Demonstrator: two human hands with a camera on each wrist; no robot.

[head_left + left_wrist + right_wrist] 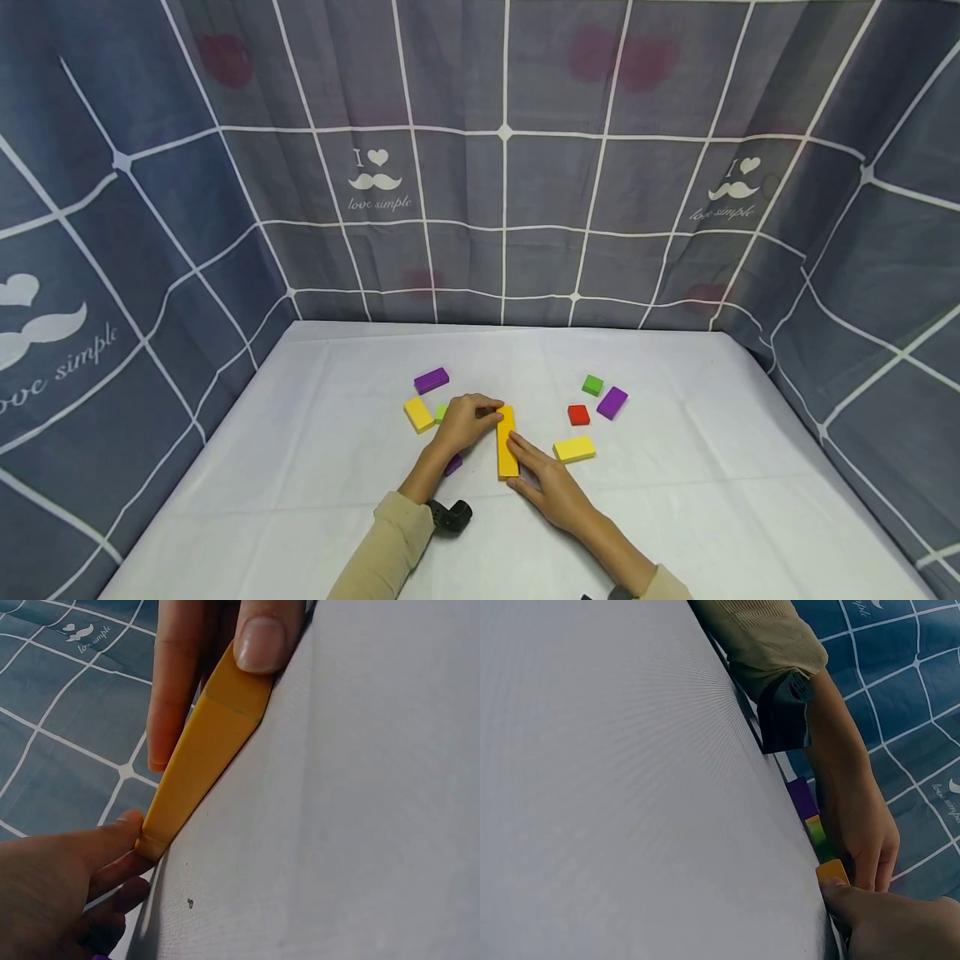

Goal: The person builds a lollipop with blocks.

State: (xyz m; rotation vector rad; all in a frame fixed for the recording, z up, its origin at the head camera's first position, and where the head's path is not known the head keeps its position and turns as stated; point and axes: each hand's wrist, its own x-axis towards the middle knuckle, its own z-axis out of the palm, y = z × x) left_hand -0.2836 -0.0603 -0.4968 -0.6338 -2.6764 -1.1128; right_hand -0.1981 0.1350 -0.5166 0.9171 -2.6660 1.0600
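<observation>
A long yellow-orange block [507, 446] lies on the white cloth between both hands, pointing away from me. My left hand [467, 422] pinches its far end with thumb and fingers; the thumbnail shows against the block [196, 761] in the left wrist view. My right hand [553, 487] holds the near part, thumb at the near end and fingers along the right side. From the right wrist, the block's end [831, 871] shows beside the right thumb, and the rest is hidden. Partly behind the left hand and wrist are a green block [441, 412] and a purple block [453, 465].
Left of the hands lie a purple block [431, 381] and a yellow block [418, 414]. On the right are a green block [592, 385], a red block [578, 415], a purple block [612, 403] and a yellow block [574, 450]. Grey checked curtains [465, 183] surround the table.
</observation>
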